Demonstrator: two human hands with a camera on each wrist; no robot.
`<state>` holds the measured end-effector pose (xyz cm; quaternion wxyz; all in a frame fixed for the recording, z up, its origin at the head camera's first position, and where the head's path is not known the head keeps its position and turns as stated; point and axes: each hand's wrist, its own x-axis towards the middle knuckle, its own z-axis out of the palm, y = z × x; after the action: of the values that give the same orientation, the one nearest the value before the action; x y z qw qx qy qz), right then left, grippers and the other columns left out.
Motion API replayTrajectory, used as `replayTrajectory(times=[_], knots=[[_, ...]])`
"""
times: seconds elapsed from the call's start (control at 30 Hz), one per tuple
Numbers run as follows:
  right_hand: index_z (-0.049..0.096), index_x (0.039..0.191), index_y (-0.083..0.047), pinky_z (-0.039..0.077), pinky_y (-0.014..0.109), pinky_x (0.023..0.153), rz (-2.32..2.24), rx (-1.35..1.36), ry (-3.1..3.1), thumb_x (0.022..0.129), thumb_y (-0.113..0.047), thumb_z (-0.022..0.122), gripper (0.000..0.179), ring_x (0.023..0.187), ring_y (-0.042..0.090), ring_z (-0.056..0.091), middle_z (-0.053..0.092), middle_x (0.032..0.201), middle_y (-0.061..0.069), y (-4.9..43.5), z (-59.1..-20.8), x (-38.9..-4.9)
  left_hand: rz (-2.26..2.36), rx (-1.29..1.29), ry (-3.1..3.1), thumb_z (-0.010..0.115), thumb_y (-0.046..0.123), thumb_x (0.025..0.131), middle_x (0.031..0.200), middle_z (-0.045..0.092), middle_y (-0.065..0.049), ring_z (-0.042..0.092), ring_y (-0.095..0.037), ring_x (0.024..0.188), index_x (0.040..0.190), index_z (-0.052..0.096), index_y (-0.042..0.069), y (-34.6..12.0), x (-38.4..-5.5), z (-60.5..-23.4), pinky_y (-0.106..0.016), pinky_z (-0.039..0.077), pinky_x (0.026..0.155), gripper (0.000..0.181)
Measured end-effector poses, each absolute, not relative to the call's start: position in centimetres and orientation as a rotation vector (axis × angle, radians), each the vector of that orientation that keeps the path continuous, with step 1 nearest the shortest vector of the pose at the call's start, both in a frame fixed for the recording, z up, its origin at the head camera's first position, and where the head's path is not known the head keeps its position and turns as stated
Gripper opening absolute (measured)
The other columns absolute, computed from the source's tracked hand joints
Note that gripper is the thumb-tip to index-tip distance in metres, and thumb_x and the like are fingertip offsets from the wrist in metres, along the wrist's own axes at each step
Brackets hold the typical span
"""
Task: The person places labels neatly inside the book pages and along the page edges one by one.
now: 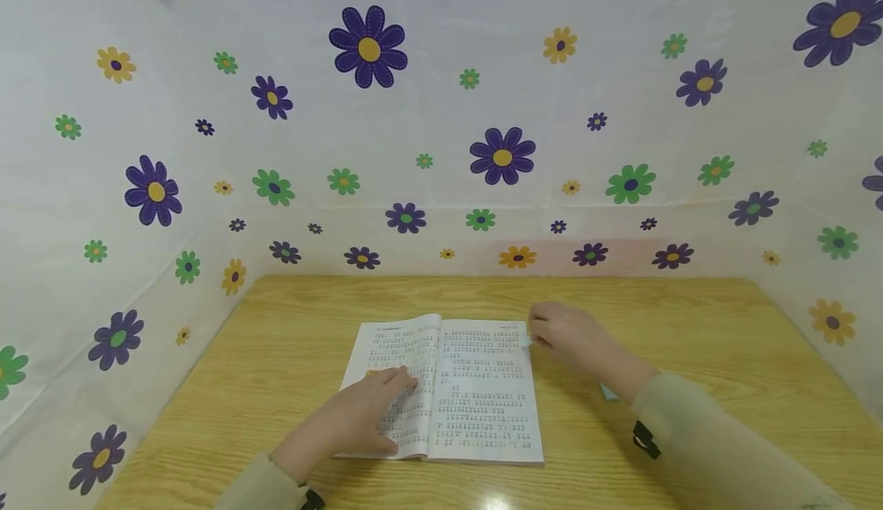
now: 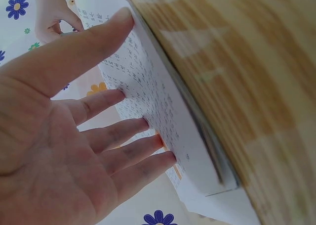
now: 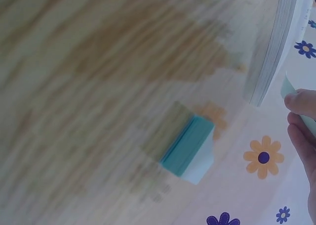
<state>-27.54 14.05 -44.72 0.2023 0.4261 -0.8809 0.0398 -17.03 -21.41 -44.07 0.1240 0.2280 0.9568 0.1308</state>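
Pale green thin strip, paper by the look of it (image 3: 287, 89), is pinched between the thumb and fingers of the person's right hand (image 1: 566, 337), just by the far right corner of an open white-paged book printed with rows of dark characters (image 1: 483, 410). From where I stand, what counts is how the strip meets that page: its free tip points left from the hand, toward the right page's outer margin (touching the paper or only hovering over it, I can't tell). The book's spine runs away from the near edge of the yellowish wood-grain counter (image 1: 655, 303) toward its far edge, so the strip meets the page from the side. The right hand is clearly the nearer one. The left hand (image 1: 359, 414), fingers spread and gripping nothing, rests its fingertips on the left page, across the spine. A small teal block with a white side (image 3: 187, 147) lies on the counter, right of the book and well short of the counter's right edge.
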Motion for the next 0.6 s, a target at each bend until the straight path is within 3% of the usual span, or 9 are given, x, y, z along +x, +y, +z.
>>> replayTrajectory(times=[0.6], knots=[[0.08,0.094,-0.006,0.066,0.028,0.086,0.096,1.184,-2.472,0.089,-0.003,0.084,0.008,0.093,0.018,0.07,0.074,0.105,0.007,13.33,-45.21,-27.88,0.399,0.675,2.783,0.098,0.022,0.076,0.162,0.05,-0.018,0.051,-0.04,0.149,0.151,0.054,0.007,-21.38,-16.85,-43.85,-0.056,0.049,0.12,0.089]])
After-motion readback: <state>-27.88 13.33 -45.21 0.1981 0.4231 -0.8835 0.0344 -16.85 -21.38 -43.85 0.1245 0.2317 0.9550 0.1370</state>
